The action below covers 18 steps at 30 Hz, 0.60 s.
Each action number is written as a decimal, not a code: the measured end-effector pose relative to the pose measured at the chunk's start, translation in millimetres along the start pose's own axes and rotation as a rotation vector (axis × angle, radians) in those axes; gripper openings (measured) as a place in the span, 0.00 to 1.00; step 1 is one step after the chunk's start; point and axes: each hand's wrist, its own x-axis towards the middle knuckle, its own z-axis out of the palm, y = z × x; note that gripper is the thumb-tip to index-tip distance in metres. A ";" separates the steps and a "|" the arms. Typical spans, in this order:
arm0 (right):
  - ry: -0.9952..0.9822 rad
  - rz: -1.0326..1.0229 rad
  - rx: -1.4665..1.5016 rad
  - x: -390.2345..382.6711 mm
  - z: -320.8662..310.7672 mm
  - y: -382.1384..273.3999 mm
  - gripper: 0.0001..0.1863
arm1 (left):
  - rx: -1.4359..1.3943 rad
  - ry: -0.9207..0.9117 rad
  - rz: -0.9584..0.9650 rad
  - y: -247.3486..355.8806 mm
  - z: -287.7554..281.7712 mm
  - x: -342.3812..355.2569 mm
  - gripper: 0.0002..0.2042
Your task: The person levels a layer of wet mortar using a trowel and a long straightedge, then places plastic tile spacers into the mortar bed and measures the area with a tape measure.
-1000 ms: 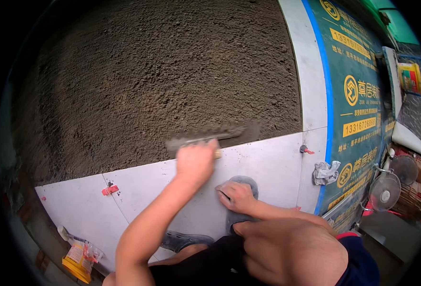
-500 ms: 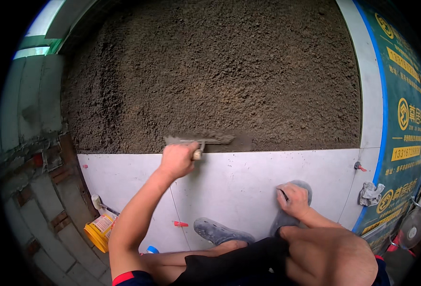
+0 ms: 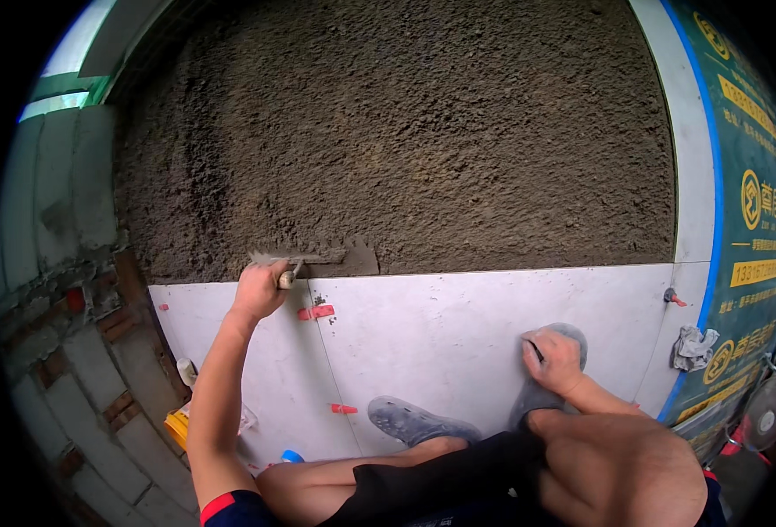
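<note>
My left hand (image 3: pixel 261 290) is closed around the handle of a flat trowel (image 3: pixel 322 256), reaching in from the lower left. Grey paste coats the blade, which lies along the near edge of a rough brown mortar bed (image 3: pixel 423 132). Right beside that edge are large white tiles (image 3: pixel 458 325), with a red clip (image 3: pixel 316 313) on the joint close to the trowel. My right hand (image 3: pixel 553 358) is curled above my grey clog at the right. Something small and dark shows between its fingers; its kind cannot be made out.
Another red clip (image 3: pixel 344 409) sits lower on the joint. A yellow bucket (image 3: pixel 177 427) stands at the left, by grey planks (image 3: pixel 89 422). Green printed sheeting (image 3: pixel 752 290) with blue tape borders the right side. There lie a crumpled rag (image 3: pixel 693 348) and a fan (image 3: pixel 767 413).
My left hand and the trowel have slid left along the mortar's near edge, leaving a smoothed patch and uncovering the red clip. The right hand stays curled above the clog.
</note>
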 end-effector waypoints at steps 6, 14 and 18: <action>-0.031 0.015 -0.030 -2.2 -4.8 4.0 0.05 | 0.059 0.126 -0.079 -35.1 0.2 -13.6 0.08; -0.040 -0.007 -0.040 3.2 -3.3 -4.0 0.05 | 0.064 0.450 -0.643 -147.4 -33.7 -145.1 0.12; -0.063 -0.043 -0.078 0.9 2.2 -6.3 0.04 | -0.333 0.410 -1.144 -137.7 27.0 -209.3 0.15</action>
